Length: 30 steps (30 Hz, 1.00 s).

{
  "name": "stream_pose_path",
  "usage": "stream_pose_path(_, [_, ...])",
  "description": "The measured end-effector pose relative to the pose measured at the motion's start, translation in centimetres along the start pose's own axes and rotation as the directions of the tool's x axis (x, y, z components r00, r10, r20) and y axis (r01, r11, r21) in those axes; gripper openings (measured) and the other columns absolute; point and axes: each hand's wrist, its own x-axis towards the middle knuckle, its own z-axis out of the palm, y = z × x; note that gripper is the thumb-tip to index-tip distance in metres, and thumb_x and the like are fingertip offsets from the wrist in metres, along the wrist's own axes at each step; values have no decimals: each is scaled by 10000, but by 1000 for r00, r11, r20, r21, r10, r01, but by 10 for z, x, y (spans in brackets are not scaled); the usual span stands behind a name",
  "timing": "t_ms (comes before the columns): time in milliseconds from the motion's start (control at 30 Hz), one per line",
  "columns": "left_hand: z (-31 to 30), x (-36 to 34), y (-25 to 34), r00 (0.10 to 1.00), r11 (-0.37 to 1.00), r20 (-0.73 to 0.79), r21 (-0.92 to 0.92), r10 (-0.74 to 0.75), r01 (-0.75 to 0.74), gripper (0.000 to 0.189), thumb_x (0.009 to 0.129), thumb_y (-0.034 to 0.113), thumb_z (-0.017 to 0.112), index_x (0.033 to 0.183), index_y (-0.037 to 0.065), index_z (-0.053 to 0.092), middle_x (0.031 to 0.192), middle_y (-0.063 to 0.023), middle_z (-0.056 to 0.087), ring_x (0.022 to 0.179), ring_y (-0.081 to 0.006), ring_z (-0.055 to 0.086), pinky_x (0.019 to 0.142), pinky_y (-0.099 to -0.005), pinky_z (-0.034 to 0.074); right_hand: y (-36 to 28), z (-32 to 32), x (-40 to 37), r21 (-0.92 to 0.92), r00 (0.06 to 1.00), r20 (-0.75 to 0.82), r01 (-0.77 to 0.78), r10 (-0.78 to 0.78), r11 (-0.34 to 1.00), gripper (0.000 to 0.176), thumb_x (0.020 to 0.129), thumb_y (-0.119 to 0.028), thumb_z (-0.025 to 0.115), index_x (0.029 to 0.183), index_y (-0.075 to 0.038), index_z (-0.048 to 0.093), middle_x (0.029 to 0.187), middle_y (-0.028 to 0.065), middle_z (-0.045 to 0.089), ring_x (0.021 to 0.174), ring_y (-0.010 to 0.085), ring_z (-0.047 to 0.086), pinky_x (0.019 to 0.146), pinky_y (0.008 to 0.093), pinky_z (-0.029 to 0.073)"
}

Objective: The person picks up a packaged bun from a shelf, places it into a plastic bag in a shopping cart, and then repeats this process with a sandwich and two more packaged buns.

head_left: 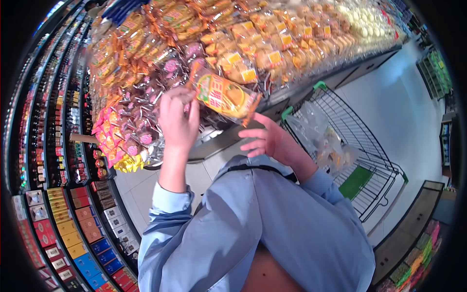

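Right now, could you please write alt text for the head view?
Left hand holds an orange packet before a display piled with packaged snacks; the open right hand is near its lower end. A wire shopping cart containing clear bags stands at right.

Setting identified as a shop, of the supermarket type. Packaged snacks (272, 53) are seen heaped in bulk on a long display counter (350, 73). Tall shelves (46, 121) are lined with rows of small bottled or jarred goods; below these, boxed products (73, 233) are stacked in colour groups. A wire shopping cart (357, 187) with green fittings is observed on the pale, glossy floor (384, 102). Green crates (434, 73) are noted in the distance.
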Motion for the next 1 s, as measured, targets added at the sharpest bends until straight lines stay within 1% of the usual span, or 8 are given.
stream_pose_path(133, [24, -71, 18, 981, 974, 178, -193, -82, 116, 261, 786, -57, 719, 1018, 44, 652, 1156, -169, 619, 1039, -322, 634, 874, -381, 527, 7, 7, 8, 34, 996, -63, 64, -62, 997, 750, 989, -290, 639, 1580, -91, 222, 1440, 181, 523, 1103, 335, 686, 840, 397, 618])
stream_pose_path(233, [24, -96, 26, 929, 910, 323, -305, -179, 281, 449, 867, -42, 654, 1298, 55, 572, 1375, -138, 536, 1146, -247, 603, 916, -352, 524, 11, -1, 3, 43, 988, -156, 29, -22, 999, 695, 956, -147, 654, 1553, -65, 307, 1420, 146, 545, 1073, 299, 694, 793, 374, 626])
stream_pose_path(333, [28, -112, 41, 713, 228, 581, -689, -393, 688, 683, 881, -29, 677, 1489, 61, 380, 1464, -154, 464, 1203, -213, 579, 992, -362, 492, 17, -13, -3, 98, 992, -124, 28, -16, 995, 693, 954, -148, 679, 1538, -57, 316, 1428, 126, 527, 1144, 238, 656, 837, 356, 623])
stream_pose_path(367, [30, -116, 39, 695, 176, 629, -684, -348, 708, 744, 929, -16, 652, 1549, 49, 247, 1397, -123, 519, 1149, -158, 595, 945, -323, 517, 18, -14, -5, 102, 994, -113, 19, -7, 995, 701, 948, -140, 686, 1538, -58, 317, 1432, 118, 523, 1158, 231, 646, 837, 354, 623])
stream_pose_path(467, [41, -119, 43, 551, -19, 723, -613, -417, 790, 656, 948, -31, 631, 1513, 36, 305, 1295, -108, 586, 1049, -128, 629, 868, -275, 532, 17, -18, -9, 112, 994, -105, 26, -14, 993, 720, 935, -128, 702, 1541, -62, 320, 1447, 98, 507, 1190, 217, 622, 841, 351, 622])
stream_pose_path(733, [94, -123, 61, 473, 152, 811, -449, -344, 880, 611, 976, -12, 613, 1508, 21, 314, 1107, -47, 648, 917, -102, 621, 846, -257, 508, 10, -58, -47, 70, 956, -290, 68, -45, 995, 659, 933, -148, 707, 1512, -57, 405, 1420, 76, 544, 1183, 190, 628, 822, 342, 627])
stream_pose_path(867, [133, -143, 54, 359, 419, 903, -239, -237, 876, 620, 982, 61, 627, 1530, 46, 337, 1274, -107, 610, 1064, -139, 607, 906, -298, 508, 5, -106, -93, 116, 855, -510, 174, -92, 978, 615, 930, -174, 711, 1476, -57, 453, 1321, 70, 610, 1105, 163, 655, 777, 322, 624])
stream_pose_path(1000, [182, -144, 65, 356, 777, 934, -198, -36, 597, 561, 929, 165, 690, 1429, 1, 499, 1414, -228, 525, 1111, -269, 630, 973, -364, 509, 23, -173, -149, -169, 628, -768, -2, -131, 986, 580, 931, -179, 690, 1464, -89, 482, 1302, 73, 635, 1142, 182, 652, 774, 321, 597])
